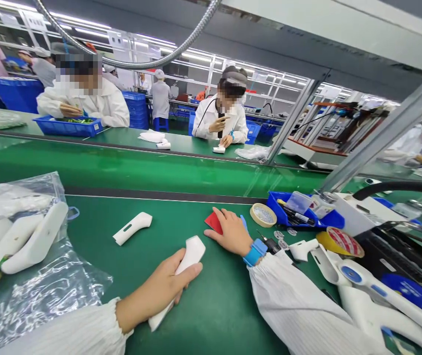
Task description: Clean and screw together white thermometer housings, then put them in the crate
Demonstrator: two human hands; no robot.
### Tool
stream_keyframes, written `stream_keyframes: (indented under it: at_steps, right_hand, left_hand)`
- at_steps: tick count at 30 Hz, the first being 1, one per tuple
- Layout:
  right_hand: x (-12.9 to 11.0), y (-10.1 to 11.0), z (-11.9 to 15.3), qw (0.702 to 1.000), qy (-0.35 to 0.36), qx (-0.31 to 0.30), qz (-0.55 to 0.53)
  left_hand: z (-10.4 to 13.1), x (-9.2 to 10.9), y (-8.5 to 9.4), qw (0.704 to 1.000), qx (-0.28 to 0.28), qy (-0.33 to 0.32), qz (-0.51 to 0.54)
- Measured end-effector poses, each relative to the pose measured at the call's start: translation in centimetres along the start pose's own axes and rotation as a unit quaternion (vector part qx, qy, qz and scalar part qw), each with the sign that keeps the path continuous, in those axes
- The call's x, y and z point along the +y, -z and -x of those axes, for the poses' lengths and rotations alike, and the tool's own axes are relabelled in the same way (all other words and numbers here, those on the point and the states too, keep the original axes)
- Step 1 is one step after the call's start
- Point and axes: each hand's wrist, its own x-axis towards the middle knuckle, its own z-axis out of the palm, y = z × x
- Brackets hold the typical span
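My left hand (162,283) is wrapped round a white plastic housing (195,250), which slants up and away from me just above the table. Its wide end sticks out past my thumb and the narrow end shows below my palm. Farther right, my right hand (232,230) lies with its fingers apart over a small red piece (213,223); thumb and index finger are at its edges. A blue piece (244,223) shows partly behind that hand. Left of centre, another white housing (133,228) with an oval slot rests on the green table (95,212).
At left, a clear plastic bag (62,281) bears several white housings (36,241). On the right are a tape roll (263,215), a blue tray (307,212) of pens, yellow tape (340,241) and white handheld devices (373,286). Co-workers (220,116) sit across a green partition (159,170).
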Motion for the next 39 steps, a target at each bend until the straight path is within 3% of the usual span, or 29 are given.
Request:
stream_keyframes:
  at_steps: [3,10,15,22,35,39]
  right_hand:
    - [0.7,-0.3,0.0,1.0,0.006,0.003,-0.017]
    - [-1.0,2.7,4.5,0.98,0.052,0.07,-0.18]
    - [-3.1,2.7,7.1,0.974,0.171,0.104,-0.106]
    - [-4.3,2.2,6.5,0.969,0.174,0.151,-0.083]
    - [-4.8,1.5,6.9,0.966,0.187,0.141,-0.107]
    - [-4.8,1.6,6.6,0.964,0.179,0.164,-0.108]
  left_hand:
    - [0.0,0.1,0.1,1.0,-0.006,-0.005,-0.006]
    - [0.0,0.0,0.2,1.0,0.0,0.005,-0.019]
    - [0.0,0.1,0.2,0.998,0.009,-0.039,-0.038]
    - [-0.2,-0.3,-0.3,0.995,0.034,-0.07,-0.069]
    - [-0.2,-0.1,-0.2,0.996,0.023,-0.084,-0.029]
    - [-0.2,-0.1,-0.3,0.996,0.02,-0.073,-0.041]
